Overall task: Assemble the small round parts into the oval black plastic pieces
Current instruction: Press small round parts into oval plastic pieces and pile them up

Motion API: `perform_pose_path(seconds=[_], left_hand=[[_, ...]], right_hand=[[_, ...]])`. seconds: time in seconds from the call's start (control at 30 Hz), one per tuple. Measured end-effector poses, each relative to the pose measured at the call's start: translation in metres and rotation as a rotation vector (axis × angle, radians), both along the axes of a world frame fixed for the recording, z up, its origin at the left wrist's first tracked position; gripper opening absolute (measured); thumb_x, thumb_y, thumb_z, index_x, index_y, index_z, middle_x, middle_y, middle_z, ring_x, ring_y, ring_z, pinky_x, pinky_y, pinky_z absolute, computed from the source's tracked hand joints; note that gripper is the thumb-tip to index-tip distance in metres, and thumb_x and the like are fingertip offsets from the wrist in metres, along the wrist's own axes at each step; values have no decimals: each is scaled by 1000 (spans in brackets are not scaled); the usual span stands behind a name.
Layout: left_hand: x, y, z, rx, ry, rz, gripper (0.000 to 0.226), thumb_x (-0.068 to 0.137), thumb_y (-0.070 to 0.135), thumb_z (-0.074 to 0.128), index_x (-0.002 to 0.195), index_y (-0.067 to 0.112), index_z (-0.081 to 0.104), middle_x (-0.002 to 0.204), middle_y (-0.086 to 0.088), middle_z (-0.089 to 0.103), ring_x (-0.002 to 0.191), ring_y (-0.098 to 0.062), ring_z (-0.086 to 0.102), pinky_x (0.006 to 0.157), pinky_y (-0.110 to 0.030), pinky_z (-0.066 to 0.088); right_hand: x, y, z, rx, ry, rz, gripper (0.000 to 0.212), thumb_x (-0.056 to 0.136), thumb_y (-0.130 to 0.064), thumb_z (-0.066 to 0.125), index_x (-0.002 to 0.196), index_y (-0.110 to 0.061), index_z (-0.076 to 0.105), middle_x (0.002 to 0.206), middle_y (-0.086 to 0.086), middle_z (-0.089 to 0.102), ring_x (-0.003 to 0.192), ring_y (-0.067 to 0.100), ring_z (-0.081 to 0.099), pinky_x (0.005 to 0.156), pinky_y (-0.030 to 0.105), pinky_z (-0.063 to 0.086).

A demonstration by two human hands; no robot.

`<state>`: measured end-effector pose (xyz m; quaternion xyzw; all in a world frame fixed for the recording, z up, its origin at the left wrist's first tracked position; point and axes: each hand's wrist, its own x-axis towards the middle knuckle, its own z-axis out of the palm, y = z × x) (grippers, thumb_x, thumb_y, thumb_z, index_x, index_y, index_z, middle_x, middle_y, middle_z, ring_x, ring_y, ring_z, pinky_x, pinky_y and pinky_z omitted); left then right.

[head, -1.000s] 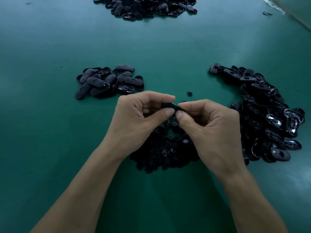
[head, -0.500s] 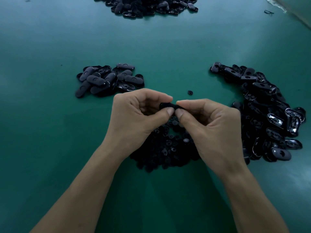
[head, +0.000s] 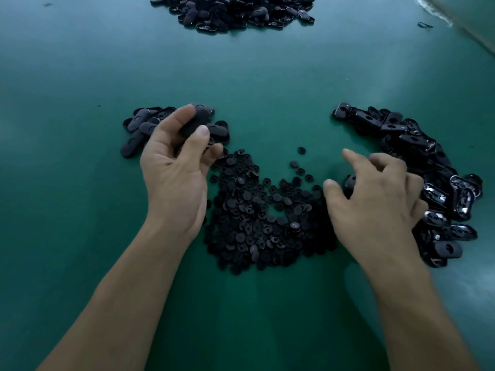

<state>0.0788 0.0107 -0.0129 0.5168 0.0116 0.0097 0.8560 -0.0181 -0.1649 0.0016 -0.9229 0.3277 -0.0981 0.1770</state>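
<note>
Left hand (head: 174,167): thumb and forefinger pinch 1 matte oval black piece (head: 195,123), smooth side up, over the left heap (head: 139,127) of similar ovals. Right hand (head: 375,199): fingers spread, loosely bent, nothing gripped. 1 glossy oval (head: 349,182) lies just beside its thumb, contact unclear. The hand sits at the edge of the right heap (head: 428,167) of shiny, hollow-side-up ovals. Small round parts (head: 262,218), flat discs, are heaped between the hands. Far heap (head: 233,12) lies at the top of the green mat (head: 80,62).
</note>
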Motion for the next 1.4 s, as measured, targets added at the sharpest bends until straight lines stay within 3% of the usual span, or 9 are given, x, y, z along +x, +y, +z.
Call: perform_pose_path(seconds=[0.13,0.23,0.37,0.5,0.63,0.77,0.97,1.17,1.4], left_hand=[[0,-2,0,3,46,54,49,95,-4,59,141,6,43,106,-2,55,96,-8,56,91,-24,53],[1,0,-3,92,62,49,81,82,11,69,153,11,29,146,-11,41,114,-10,52,103,-29,49],[1,-1,-5,206,-8,48,91,78,17,69,156,19,23,158,6,16,124,-2,50,101,-24,48],[-1,0,-10,313,-144,-15,88,84,15,67,156,34,19,155,22,11,127,-3,55,98,-22,48],[-1,-1,-12,334,-207,-45,64,86,10,66,140,36,44,151,14,36,115,-4,62,94,-26,52],[-3,-1,-11,358,-248,-106,26,89,10,68,112,22,69,104,8,71,96,-7,64,88,-29,53],[-15,-3,-4,421,-395,-298,22,84,17,77,106,19,71,83,7,72,74,-5,64,72,-16,51],[-18,-6,-1,463,-384,-357,31,78,26,79,107,18,72,83,-4,72,71,-12,62,65,-27,53],[-18,-7,0,472,-417,-329,17,80,21,76,96,15,73,84,8,75,72,-10,70,64,-30,58]], right_hand=[[0,1,-1,10,39,16,42,97,-41,55,138,-32,56,141,1,44,130,25,28,104,45,25],[-1,-2,-1,9,-11,60,34,98,-33,58,131,-25,64,132,5,54,125,30,39,101,40,30],[-1,-4,1,47,-130,129,29,95,-18,66,124,-18,69,124,7,60,115,21,53,94,11,27],[-1,-3,2,92,-279,147,20,90,-14,74,110,-16,75,108,2,64,79,-10,50,77,-12,25],[0,-7,1,117,-415,146,9,86,-22,79,93,-18,77,90,-2,66,76,-1,60,73,0,43],[2,-5,4,118,-603,161,8,87,-28,78,91,-21,76,80,-6,69,70,5,67,67,15,53],[11,18,12,449,-775,289,12,85,-23,80,88,-31,72,77,-14,72,72,11,72,63,29,61],[15,34,10,713,-781,367,15,81,-15,83,91,-21,74,77,-5,76,74,16,75,73,33,61],[13,37,11,844,-756,406,8,86,-14,78,90,-19,74,76,-2,77,74,15,75,74,30,61]])
